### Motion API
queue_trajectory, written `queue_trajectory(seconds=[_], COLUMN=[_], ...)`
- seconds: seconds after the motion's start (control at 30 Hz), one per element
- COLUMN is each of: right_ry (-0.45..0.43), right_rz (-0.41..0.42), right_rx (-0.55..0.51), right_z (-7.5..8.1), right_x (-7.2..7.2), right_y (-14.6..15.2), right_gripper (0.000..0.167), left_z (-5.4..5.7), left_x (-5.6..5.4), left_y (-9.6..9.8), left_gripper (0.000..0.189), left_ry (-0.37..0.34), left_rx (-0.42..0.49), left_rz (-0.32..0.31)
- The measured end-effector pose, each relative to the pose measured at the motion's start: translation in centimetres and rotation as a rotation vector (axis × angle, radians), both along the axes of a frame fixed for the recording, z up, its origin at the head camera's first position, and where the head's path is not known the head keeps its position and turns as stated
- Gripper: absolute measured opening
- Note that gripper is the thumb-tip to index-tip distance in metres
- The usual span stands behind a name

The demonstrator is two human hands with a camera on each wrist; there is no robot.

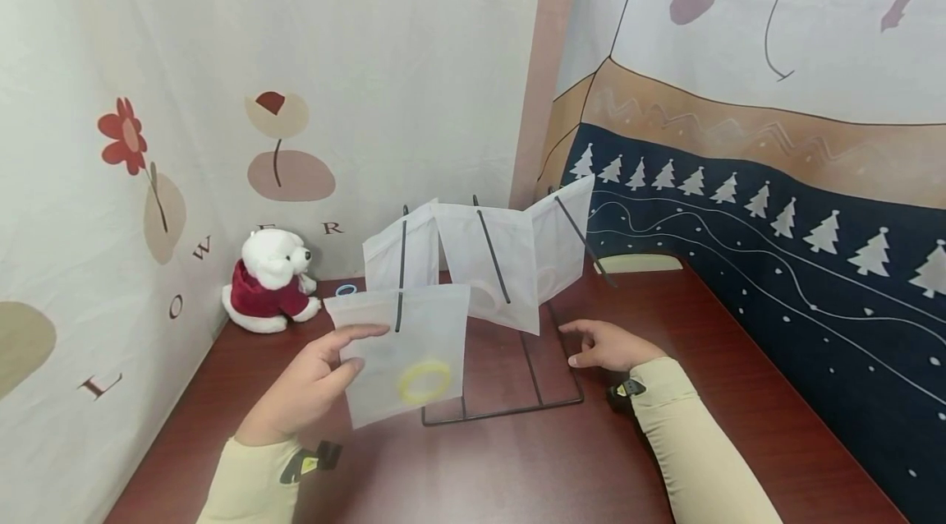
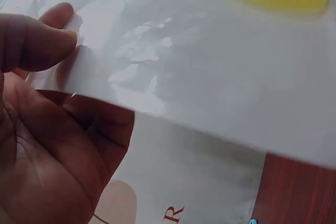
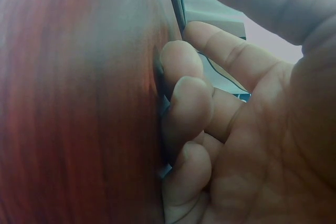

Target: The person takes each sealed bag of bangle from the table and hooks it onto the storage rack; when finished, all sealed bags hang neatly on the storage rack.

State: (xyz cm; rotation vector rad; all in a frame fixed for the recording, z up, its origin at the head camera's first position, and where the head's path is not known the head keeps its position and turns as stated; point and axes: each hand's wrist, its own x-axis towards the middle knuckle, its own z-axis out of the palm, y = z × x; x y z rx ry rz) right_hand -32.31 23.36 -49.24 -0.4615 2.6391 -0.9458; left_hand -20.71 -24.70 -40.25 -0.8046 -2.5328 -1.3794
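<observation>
In the head view my left hand (image 1: 306, 380) pinches the left edge of a translucent zip bag (image 1: 399, 343), thumb in front and fingers behind. A yellow ring (image 1: 424, 382) shows through the bag. One prong (image 1: 400, 310) of a black wire rack (image 1: 502, 411) crosses the bag's top edge, its tip in front of the plastic. Three more white bags hang behind: a left one (image 1: 388, 255), a middle one (image 1: 491, 249) and a right one (image 1: 563, 241). My right hand (image 1: 609, 343) rests by the rack's right side, index finger at the base wire, other fingers loosely curled.
A white plush bear (image 1: 272, 278) in a red coat sits at the back left of the brown table (image 1: 517, 475). Beside it lies a small blue ring (image 1: 345, 290). A pale flat strip (image 1: 639, 263) lies at the back right. Printed cloths (image 1: 414, 80) hang behind.
</observation>
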Motion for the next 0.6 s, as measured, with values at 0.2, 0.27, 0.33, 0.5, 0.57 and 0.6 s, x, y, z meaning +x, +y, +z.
queue_trajectory(seconds=[0.2, 0.27, 0.33, 0.5, 0.57, 0.6], right_ry=[0.001, 0.000, -0.001, -0.004, -0.005, -0.005], right_rz=[0.002, 0.003, 0.001, -0.007, -0.010, -0.011], right_rx=[0.002, 0.000, -0.002, 0.001, 0.003, 0.004], right_z=[0.0, 0.0, 0.0, 0.1, 0.1, 0.1], right_x=[-0.1, 0.0, 0.0, 0.0, 0.0, 0.0], right_y=[0.0, 0.0, 0.0, 0.0, 0.0, 0.0], right_gripper=[0.061, 0.061, 0.061, 0.061, 0.061, 0.061], left_z=[-0.3, -0.4, -0.5, -1.1, -1.3, -1.4], left_x=[-0.2, -0.3, -0.4, -0.8, -0.9, -1.0], left_y=[0.1, 0.2, 0.4, 0.8, 0.9, 1.0], left_gripper=[0.056, 0.058, 0.060, 0.063, 0.063, 0.063], left_ry=[0.018, 0.022, 0.035, 0.083, 0.096, 0.099], left_rx=[0.009, 0.014, 0.020, 0.053, 0.066, 0.071], left_rz=[0.067, 0.088, 0.105, 0.145, 0.162, 0.169])
